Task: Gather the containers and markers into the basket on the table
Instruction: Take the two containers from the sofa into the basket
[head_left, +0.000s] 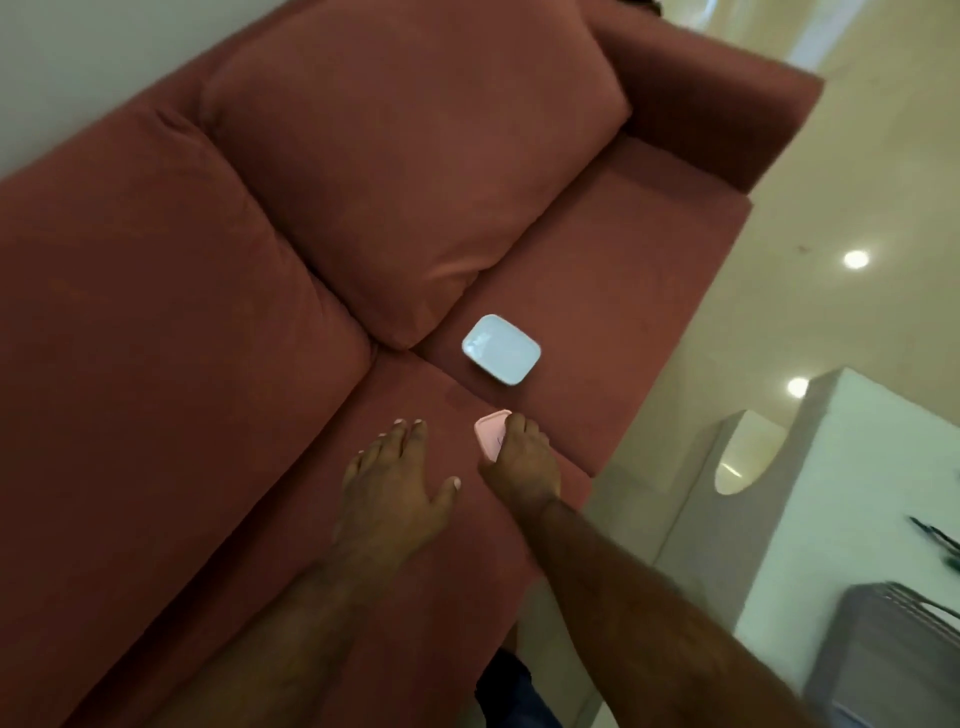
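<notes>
A small pale blue container (501, 349) with a lid lies on the sofa seat (597, 291), near the gap between the seat cushions. Closer to me, a pink container (488, 431) sits on the near seat cushion. My right hand (522, 460) lies on top of it and covers most of it, fingers curled over its right side. My left hand (397, 478) hovers flat over the seat just left of the pink container, fingers spread, holding nothing. At the lower right edge a grey basket (883, 654) shows, blurred. No markers are visible.
The red sofa has two big back cushions (405, 156) and an armrest (727, 104) at the far end. A white table (841, 499) stands to the right, with shiny floor (831, 208) between it and the sofa.
</notes>
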